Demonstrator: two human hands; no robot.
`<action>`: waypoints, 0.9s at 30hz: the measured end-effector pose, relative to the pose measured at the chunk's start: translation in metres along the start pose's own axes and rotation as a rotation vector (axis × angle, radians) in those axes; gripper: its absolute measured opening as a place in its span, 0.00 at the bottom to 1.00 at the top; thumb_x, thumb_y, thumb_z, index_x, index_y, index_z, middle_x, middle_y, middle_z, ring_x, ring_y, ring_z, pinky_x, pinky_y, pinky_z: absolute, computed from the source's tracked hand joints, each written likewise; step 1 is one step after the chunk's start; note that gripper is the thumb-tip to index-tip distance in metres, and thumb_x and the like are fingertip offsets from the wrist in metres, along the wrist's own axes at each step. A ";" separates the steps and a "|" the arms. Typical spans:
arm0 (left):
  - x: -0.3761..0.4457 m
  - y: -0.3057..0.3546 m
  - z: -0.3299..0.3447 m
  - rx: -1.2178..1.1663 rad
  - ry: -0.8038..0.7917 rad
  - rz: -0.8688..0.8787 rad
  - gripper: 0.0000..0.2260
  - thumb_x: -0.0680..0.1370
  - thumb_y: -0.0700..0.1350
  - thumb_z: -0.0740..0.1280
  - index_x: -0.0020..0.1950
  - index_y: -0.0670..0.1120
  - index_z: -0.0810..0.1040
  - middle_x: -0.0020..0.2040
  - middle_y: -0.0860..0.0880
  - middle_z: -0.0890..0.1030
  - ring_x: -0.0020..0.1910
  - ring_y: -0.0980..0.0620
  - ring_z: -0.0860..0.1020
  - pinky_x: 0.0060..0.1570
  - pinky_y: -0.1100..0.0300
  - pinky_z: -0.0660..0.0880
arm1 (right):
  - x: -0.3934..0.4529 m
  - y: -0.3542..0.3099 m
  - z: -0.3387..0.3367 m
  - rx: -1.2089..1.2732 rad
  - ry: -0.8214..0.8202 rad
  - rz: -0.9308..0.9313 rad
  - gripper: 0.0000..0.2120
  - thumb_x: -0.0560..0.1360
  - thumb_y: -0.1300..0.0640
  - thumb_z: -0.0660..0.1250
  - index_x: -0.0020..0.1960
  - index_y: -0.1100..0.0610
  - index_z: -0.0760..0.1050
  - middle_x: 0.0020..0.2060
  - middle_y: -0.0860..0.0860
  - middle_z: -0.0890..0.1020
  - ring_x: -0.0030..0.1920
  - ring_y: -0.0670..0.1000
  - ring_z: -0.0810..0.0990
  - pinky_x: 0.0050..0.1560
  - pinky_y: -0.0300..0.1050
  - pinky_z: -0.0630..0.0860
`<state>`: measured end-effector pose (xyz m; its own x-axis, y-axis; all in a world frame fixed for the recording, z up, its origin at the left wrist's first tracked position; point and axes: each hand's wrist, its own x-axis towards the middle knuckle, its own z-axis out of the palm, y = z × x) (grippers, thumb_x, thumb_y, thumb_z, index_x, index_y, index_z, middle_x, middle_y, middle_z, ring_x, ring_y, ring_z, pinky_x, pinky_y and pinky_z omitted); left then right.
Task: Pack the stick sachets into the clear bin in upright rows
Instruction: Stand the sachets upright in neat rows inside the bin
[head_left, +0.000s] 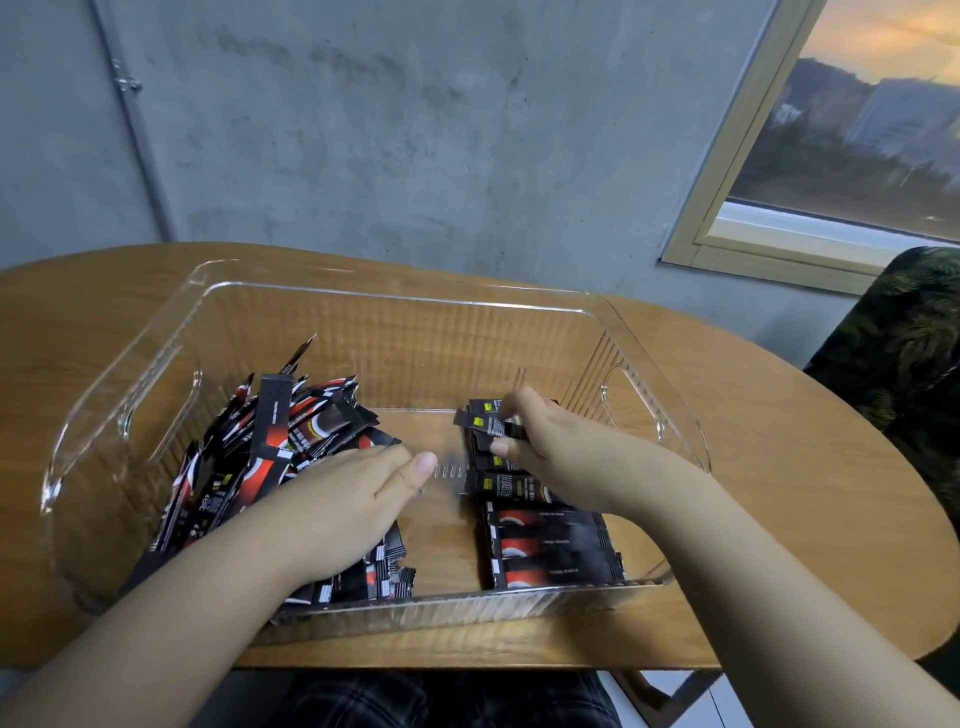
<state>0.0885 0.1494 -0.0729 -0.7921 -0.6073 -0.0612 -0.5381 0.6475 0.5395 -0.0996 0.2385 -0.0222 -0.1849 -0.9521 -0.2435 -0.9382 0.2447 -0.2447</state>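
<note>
Black sachet (491, 423) pinched by right hand (550, 447) — left hand (343, 499) flat

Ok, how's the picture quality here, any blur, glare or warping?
Head view: wide-angle lens bows the table edge and window frame; both hands, left and right, look softly motion-blurred, as do the sachets; bright glints line the clear bin's rim; lighting is dim and even.

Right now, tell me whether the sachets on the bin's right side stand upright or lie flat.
Lying flat: the right-side sachets show their printed faces, stacked along the clear bin's floor.
</note>
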 end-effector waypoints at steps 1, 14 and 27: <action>0.000 -0.001 0.000 0.003 0.001 0.005 0.30 0.71 0.66 0.38 0.52 0.52 0.73 0.51 0.58 0.75 0.54 0.61 0.72 0.59 0.60 0.68 | -0.004 0.001 0.000 -0.046 -0.012 0.008 0.14 0.81 0.45 0.53 0.58 0.56 0.62 0.51 0.51 0.73 0.47 0.55 0.73 0.49 0.50 0.69; 0.001 -0.005 0.001 0.022 -0.002 0.027 0.30 0.69 0.67 0.37 0.47 0.51 0.71 0.47 0.56 0.75 0.50 0.59 0.72 0.57 0.58 0.68 | -0.014 0.006 0.021 -0.486 0.027 0.020 0.23 0.75 0.44 0.64 0.66 0.53 0.68 0.61 0.50 0.71 0.64 0.53 0.66 0.61 0.51 0.61; 0.001 -0.004 0.001 0.032 -0.026 0.036 0.26 0.70 0.67 0.37 0.44 0.55 0.69 0.45 0.57 0.73 0.49 0.61 0.71 0.55 0.60 0.67 | -0.010 0.012 0.020 -0.362 0.083 -0.018 0.14 0.76 0.53 0.67 0.61 0.50 0.73 0.56 0.50 0.76 0.60 0.53 0.72 0.58 0.49 0.67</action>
<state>0.0900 0.1462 -0.0759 -0.8182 -0.5714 -0.0638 -0.5176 0.6836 0.5146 -0.1027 0.2544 -0.0419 -0.1766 -0.9709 -0.1616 -0.9815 0.1614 0.1028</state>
